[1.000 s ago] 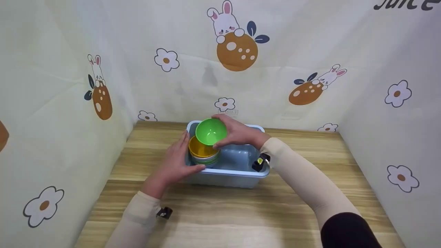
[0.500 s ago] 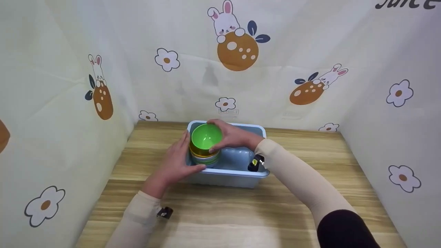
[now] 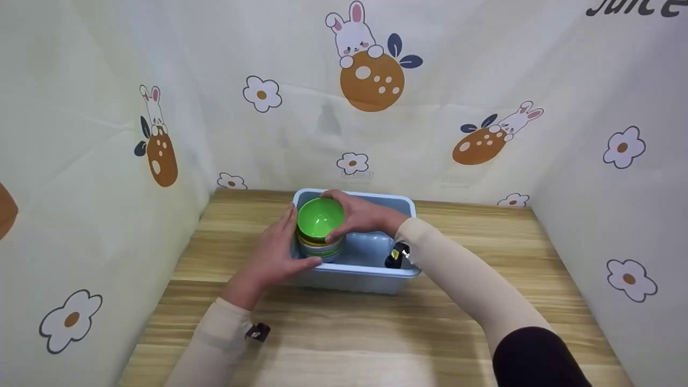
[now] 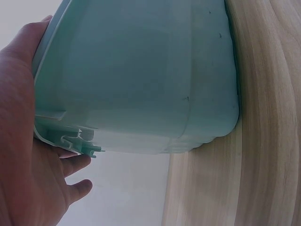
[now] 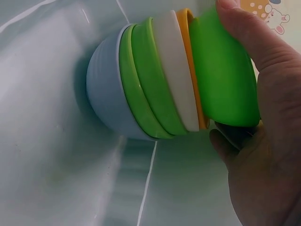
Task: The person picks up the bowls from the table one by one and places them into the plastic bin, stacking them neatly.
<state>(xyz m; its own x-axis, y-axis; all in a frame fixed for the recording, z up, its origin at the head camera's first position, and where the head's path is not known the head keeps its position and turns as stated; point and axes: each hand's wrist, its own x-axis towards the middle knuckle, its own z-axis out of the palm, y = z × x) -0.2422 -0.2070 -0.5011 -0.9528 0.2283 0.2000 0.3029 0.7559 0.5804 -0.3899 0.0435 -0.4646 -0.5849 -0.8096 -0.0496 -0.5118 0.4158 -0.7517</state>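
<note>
A light blue plastic bin [image 3: 365, 271] stands on the table. At its left end, in the head view, a stack of nested bowls rises. From the bottom, the right wrist view shows a blue bowl [image 5: 103, 87], two green bowls, a white bowl [image 5: 174, 70] and an orange bowl [image 5: 190, 61]. My right hand [image 3: 363, 215] grips a bright green bowl [image 3: 321, 217] by its side, thumb at the rim. This bowl sits partly inside the orange one. My left hand [image 3: 271, 258] holds the bin's near left corner, its thumb over the rim.
The bin stands on a wood-grain table [image 3: 344, 333] near the patterned back cloth [image 3: 301, 134]. Cloth walls also rise left and right. Right of the stack, the bin floor [image 3: 368, 250] is visible.
My right hand has lowered the green bowl leftward from above the stack into the top of the orange bowl. My left hand has stayed at the bin's corner.
</note>
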